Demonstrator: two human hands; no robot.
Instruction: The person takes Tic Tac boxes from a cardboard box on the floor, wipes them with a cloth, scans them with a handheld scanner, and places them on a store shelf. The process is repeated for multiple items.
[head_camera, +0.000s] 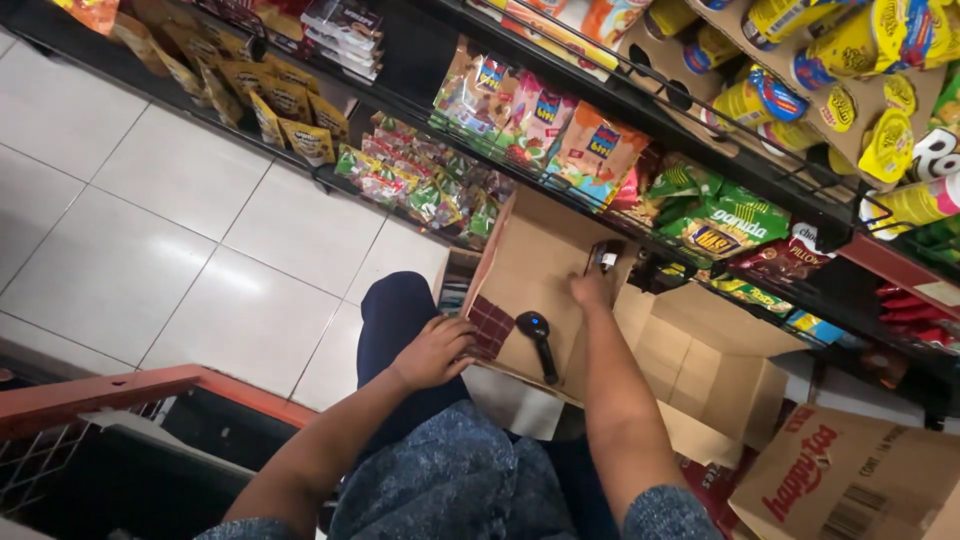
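Note:
An open brown cardboard box (530, 270) rests across my lap beside the store shelves. My left hand (432, 352) lies on its near edge, fingers curled against a dark red chequered packet (490, 327). My right hand (592, 288) reaches into the box and pinches a small dark packet (604, 258) with a shiny end. A black handheld scanner (540, 343) lies on the box's inner flap between my hands.
Wire shelves (640, 115) with several bright snack bags run across the top and right. Another open carton (720, 375) and a printed brown carton (850, 480) stand at the right. White floor tiles (180, 240) spread left, and a red-rimmed basket (110, 420) sits lower left.

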